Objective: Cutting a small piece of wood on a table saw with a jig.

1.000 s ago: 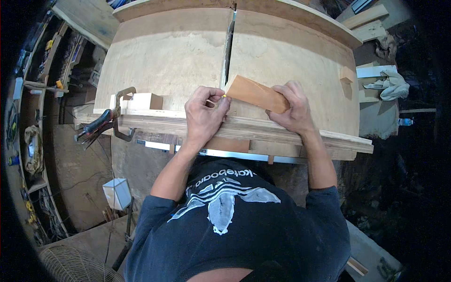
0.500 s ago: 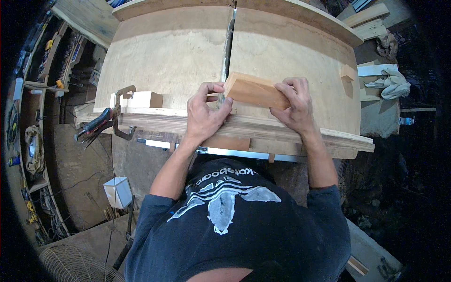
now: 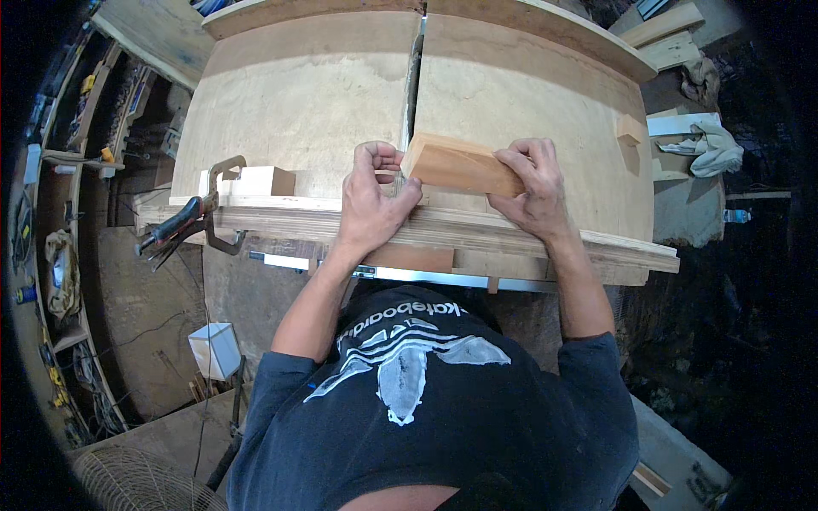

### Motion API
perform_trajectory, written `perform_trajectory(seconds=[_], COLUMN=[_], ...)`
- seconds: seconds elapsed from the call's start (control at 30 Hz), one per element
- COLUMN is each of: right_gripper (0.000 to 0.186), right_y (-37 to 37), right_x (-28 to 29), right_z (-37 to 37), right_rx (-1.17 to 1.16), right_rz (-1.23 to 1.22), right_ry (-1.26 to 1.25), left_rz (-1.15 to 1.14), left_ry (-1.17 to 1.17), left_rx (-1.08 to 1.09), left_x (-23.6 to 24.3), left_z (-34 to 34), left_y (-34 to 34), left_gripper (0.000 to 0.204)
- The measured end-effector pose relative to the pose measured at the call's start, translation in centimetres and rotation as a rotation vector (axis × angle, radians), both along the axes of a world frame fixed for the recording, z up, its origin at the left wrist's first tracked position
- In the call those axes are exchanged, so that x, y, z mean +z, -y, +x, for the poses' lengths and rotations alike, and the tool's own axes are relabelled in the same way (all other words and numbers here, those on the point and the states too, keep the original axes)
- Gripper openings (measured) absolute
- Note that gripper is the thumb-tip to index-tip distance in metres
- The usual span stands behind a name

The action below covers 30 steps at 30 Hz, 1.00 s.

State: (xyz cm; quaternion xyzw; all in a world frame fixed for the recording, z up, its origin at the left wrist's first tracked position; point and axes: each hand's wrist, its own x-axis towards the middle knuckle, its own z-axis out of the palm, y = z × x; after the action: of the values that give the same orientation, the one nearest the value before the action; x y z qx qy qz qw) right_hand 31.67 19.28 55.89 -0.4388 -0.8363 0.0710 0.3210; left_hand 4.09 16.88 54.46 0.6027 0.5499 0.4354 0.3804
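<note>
A wooden block [image 3: 464, 166] with a slanted left end is held up over the near part of a plywood sled table [image 3: 528, 94]. My right hand [image 3: 535, 187] grips its right end, thumb below and fingers curled over the top. At the other end, the thumb and bent fingers of my left hand [image 3: 377, 194] close on the block's left corner, just beside the dark slot [image 3: 415, 85] that splits the table. Both wrists pass over the thick layered front fence [image 3: 460, 228]. The block's underside is hidden.
A locking clamp [image 3: 183, 223] grips the fence at the left, beside a pale stop block [image 3: 266, 180]. A small wood piece [image 3: 629, 130] sits at the table's right edge. Tool shelves [image 3: 77, 204] stand left, a wire fan [image 3: 141, 481] lower left, and a cloth [image 3: 714, 149] lies right.
The block has tipped slightly, so its front face looks lighter. My left fingers have shifted a little at its end; the right hand keeps its grip.
</note>
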Motion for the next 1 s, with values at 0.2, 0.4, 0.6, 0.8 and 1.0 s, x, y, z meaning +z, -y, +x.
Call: perform_trajectory(seconds=[0.2,0.4,0.6,0.8,1.0], right_gripper=[0.052,0.059,0.060,0.059,0.058], right_y=[-0.18,-0.19,-0.23,-0.22,-0.21], right_x=[-0.08,-0.35,-0.25,-0.33,-0.35], right_z=[-0.21,0.03,0.07,-0.07,-0.13], right_rx=[0.010,0.018,0.027,0.023,0.018], right_rz=[0.043,0.026,0.013,0.005,0.017], right_ry=[-0.012,-0.006,-0.018,-0.039,-0.024], left_rz=[-0.006,0.011,0.013,0.009,0.047], left_ry=[-0.018,0.010,0.067,0.160,0.151], left_rx=[-0.009,0.031,0.028,0.012,0.008], left_x=[-0.34,-0.13,-0.17,-0.46,-0.60], left_z=[-0.02,0.29,0.12,-0.11,-0.11], left_y=[-0.12,-0.08,-0.05,-0.01,0.01], left_gripper=[0.049,0.053,0.048,0.046,0.046])
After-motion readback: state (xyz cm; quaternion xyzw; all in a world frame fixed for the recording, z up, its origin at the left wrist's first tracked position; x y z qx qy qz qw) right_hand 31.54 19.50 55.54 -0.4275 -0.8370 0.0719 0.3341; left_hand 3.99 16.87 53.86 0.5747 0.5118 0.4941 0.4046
